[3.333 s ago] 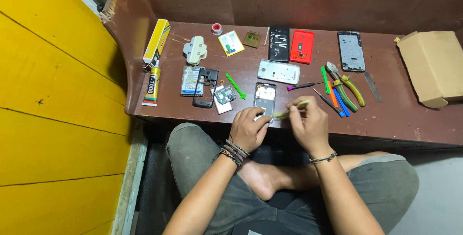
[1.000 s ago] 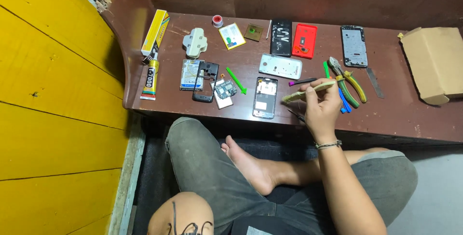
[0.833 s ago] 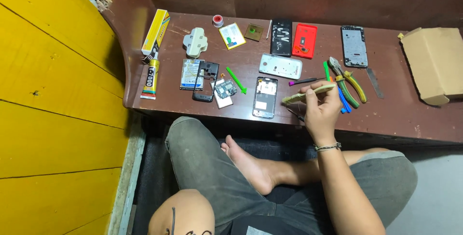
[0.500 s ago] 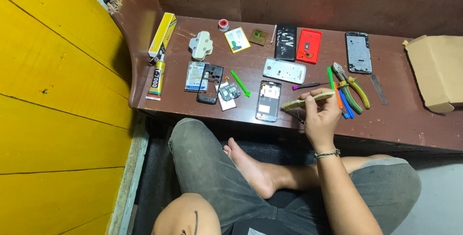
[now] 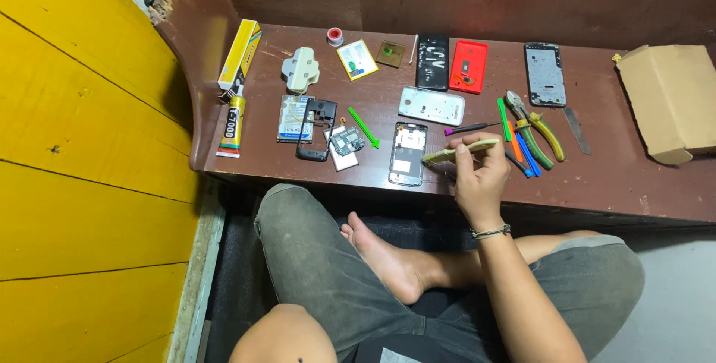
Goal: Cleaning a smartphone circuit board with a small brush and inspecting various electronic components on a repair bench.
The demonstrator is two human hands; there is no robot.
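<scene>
My right hand point(image 5: 481, 177) grips a pale yellow-green flat tool point(image 5: 459, 151) above the front edge of the brown bench point(image 5: 634, 177). The tool's tip points left toward an opened phone frame point(image 5: 408, 153) lying face up. My left hand is out of view; only a bare left knee shows at the bottom. A white phone back cover point(image 5: 431, 106) lies just behind the frame, and a purple-handled screwdriver point(image 5: 471, 129) lies beside my fingers.
Pliers point(image 5: 533, 126) and coloured pry tools lie right of my hand. A black cover point(image 5: 432, 62), a red cover point(image 5: 468, 66) and a metal frame point(image 5: 544, 74) sit at the back. A cardboard box point(image 5: 671, 102) stands far right; a glue tube point(image 5: 232, 129) and circuit boards point(image 5: 321, 133) lie left.
My left hand, which held the phone frame with the right 3.3 s ago, has left the view. The right hand keeps the tool in nearly the same spot; the camera shifted slightly.
</scene>
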